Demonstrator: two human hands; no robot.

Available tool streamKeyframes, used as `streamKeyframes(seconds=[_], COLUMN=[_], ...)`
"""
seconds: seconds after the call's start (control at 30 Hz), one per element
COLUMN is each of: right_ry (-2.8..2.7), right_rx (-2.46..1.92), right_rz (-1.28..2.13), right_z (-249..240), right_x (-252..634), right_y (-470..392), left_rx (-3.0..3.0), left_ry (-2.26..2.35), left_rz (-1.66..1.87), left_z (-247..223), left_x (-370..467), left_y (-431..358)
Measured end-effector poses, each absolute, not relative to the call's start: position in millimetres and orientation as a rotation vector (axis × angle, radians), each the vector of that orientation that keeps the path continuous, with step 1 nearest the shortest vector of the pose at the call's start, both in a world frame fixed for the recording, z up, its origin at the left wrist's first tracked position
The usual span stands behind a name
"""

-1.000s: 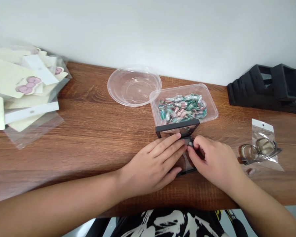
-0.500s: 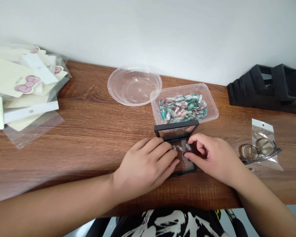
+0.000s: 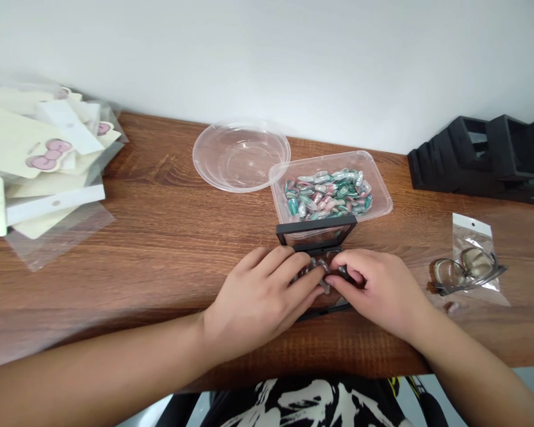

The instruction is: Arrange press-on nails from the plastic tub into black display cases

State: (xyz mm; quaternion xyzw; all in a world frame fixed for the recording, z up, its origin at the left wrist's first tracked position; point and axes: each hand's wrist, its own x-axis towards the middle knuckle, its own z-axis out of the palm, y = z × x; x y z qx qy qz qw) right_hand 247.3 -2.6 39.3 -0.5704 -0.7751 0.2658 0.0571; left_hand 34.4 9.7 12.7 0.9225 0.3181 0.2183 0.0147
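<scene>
Small nails (image 3: 324, 265) lay in a left-to-right row inside the black case (image 3: 317, 227), between the left hand (image 3: 258, 290), fingers close together, and the right hand (image 3: 380, 284), fingers curled, whether pinching I could not tell

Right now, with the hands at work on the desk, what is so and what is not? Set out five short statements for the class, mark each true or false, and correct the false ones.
1. The case is shut. False: its lid stands raised.
2. The left hand and right hand are both at the case. True.
3. The tub holds pink and green nail tips. True.
4. The glasses lie in the tub. False: they lie partly on a clear bag, beyond the right hand.
5. The cards on the left show green bows. False: the bows are pink.
</scene>
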Motion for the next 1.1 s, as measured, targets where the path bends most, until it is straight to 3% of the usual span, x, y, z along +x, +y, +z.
streamKeyframes(seconds=[0.47, 1.1], right_ry=[-2.386, -2.441], right_rx=[-1.499, -1.608], right_rz=[0.814, 0.714], right_z=[36.8, 32.8], right_x=[248.3, 248.6], right_y=[-3.0, 1.4], left_rx=[2.872, 2.855], left_ry=[0.999, 1.017], left_rz=[0.704, 0.691], left_z=[8.7, 8.7], left_x=[35.1, 35.2], left_y=[7.4, 8.2])
